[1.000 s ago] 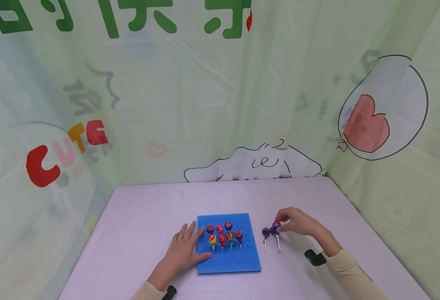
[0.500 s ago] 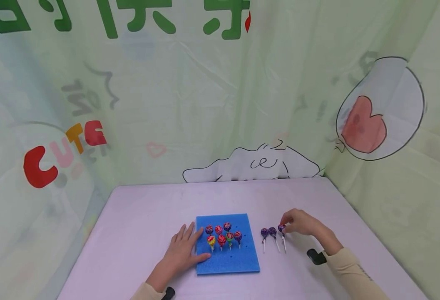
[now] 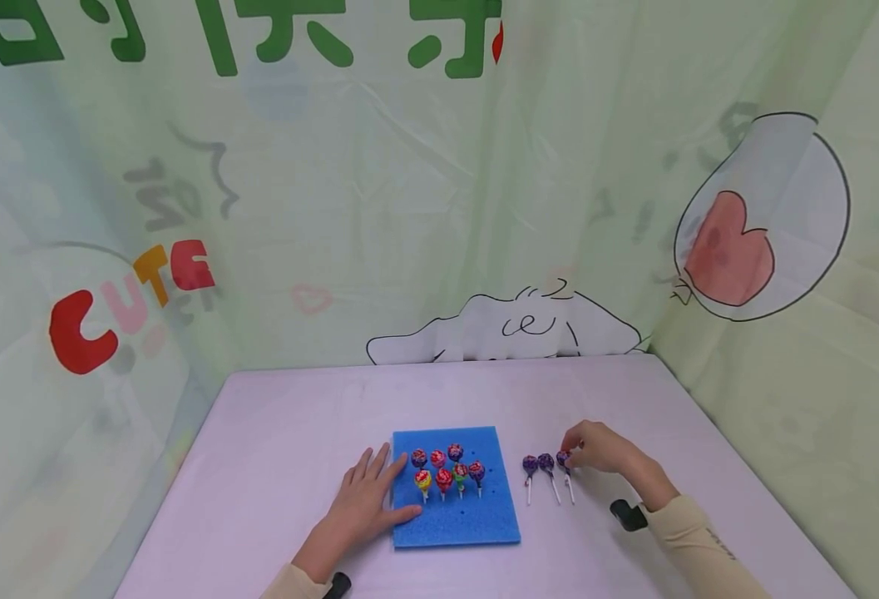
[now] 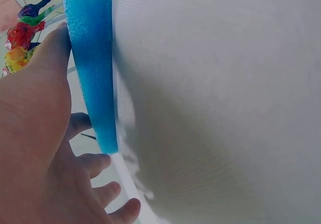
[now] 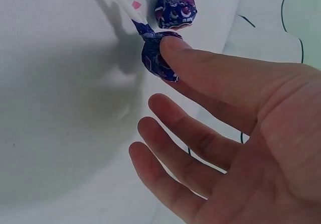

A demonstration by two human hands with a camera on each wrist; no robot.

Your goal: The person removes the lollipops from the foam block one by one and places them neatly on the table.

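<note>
My left hand (image 3: 360, 503) rests with spread fingers at the left edge of a blue foam board (image 3: 476, 528), its thumb and index finger over the rim. Several wrapped lollipops stand upright in the foam, among them a yellow one (image 3: 423, 480), a red one (image 3: 444, 478) and a pink one (image 3: 437, 457). Right of the board, my right hand (image 3: 602, 447) pinches the wrapped head of a purple lollipop (image 5: 155, 58) between thumb and index finger, the other fingers loose. Its white stick points toward me. Two more purple lollipops (image 3: 530, 465) lie side by side left of it.
Small holes dot the foam around the standing lollipops. The pale table (image 3: 297, 424) is bounded at the back and sides by a printed curtain (image 3: 409, 208). A black wrist strap (image 3: 629, 516) sits on the right forearm.
The right hand has shifted slightly right with one purple lollipop, parting it from the other, so three now lie in a row. The left hand has stayed on the foam board.
</note>
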